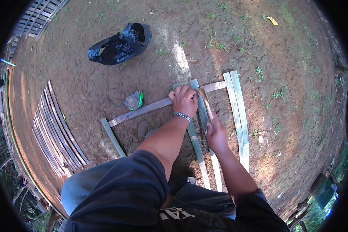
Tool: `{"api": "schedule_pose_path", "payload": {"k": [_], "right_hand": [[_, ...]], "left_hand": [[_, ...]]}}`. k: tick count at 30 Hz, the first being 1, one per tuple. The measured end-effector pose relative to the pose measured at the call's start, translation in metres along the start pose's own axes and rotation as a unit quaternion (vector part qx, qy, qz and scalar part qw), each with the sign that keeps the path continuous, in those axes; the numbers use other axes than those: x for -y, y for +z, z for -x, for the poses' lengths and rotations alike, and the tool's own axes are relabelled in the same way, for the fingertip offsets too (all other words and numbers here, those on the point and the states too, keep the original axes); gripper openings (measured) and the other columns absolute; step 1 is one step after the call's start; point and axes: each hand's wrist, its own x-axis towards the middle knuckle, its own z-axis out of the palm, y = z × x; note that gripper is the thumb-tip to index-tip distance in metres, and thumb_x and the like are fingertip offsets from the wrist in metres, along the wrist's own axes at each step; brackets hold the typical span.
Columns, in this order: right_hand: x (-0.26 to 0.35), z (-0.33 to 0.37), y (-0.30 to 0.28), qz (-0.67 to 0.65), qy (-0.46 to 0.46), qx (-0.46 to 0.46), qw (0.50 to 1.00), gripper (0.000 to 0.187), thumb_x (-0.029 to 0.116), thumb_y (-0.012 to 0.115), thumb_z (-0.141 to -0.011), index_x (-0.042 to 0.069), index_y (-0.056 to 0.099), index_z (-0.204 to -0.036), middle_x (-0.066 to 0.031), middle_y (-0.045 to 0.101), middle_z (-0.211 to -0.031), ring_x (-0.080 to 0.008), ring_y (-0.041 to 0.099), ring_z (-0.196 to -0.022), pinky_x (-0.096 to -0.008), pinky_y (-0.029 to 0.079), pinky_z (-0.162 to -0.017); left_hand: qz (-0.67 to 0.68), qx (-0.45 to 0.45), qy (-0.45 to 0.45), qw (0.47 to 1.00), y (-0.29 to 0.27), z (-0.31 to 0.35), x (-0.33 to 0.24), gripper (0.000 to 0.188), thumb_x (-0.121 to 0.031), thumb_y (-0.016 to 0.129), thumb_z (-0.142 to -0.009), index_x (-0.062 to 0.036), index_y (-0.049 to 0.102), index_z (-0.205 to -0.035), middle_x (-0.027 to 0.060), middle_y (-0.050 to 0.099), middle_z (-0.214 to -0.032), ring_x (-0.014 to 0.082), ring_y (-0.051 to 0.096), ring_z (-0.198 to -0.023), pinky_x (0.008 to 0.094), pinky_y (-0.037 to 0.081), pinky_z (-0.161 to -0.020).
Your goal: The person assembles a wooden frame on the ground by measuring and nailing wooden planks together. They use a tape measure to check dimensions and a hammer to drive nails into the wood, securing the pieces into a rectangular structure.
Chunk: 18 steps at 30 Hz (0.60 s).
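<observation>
right hand [217,134] grips a brown wooden piece [207,106]; left hand [184,101], ahead and left of it, curls over the crosspiece [147,109] beside a green slat [201,112], its grip hidden; a tape measure [133,101] lies farther left.

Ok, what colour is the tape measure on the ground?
The tape measure is grey with bright green edging, as seen in the head view.

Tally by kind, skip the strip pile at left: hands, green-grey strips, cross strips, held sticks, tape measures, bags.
Hands: 2
Green-grey strips: 5
Cross strip: 1
Held stick: 1
Tape measure: 1
Bag: 1
Total: 11
</observation>
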Motion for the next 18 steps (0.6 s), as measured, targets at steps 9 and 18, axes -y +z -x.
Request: {"api": "schedule_pose_path", "payload": {"k": [9, 18], "right_hand": [[-0.006, 0.001, 0.002, -0.038, 0.017, 0.005, 0.999, 0.055, 0.010, 0.060, -0.098, 0.006, 0.043, -0.150, -0.0293, 0.066, -0.119, -0.0487, 0.068, -0.099, -0.0519, 0.057, -0.083], [-0.004, 0.000, 0.004, -0.051, -0.004, -0.022, 0.998, 0.058, 0.011, 0.061, -0.098, 0.010, 0.041, -0.152, -0.0310, 0.067, -0.114, -0.0484, 0.068, -0.100, -0.0526, 0.056, -0.082]], "left_hand": [[0.010, -0.008, -0.002, 1.000, 0.001, 0.000, -0.001, 0.009, -0.014, 0.078, -0.077, -0.0169, 0.070, -0.079, -0.0021, 0.066, -0.095, 0.0216, 0.058, -0.106, 0.0439, 0.033, -0.095], [0.000, -0.006, -0.001, 1.000, 0.002, 0.000, 0.000, 0.012, -0.014, 0.080, -0.077, -0.0172, 0.070, -0.081, -0.0013, 0.068, -0.097, 0.0221, 0.059, -0.107, 0.0429, 0.033, -0.097]]}}
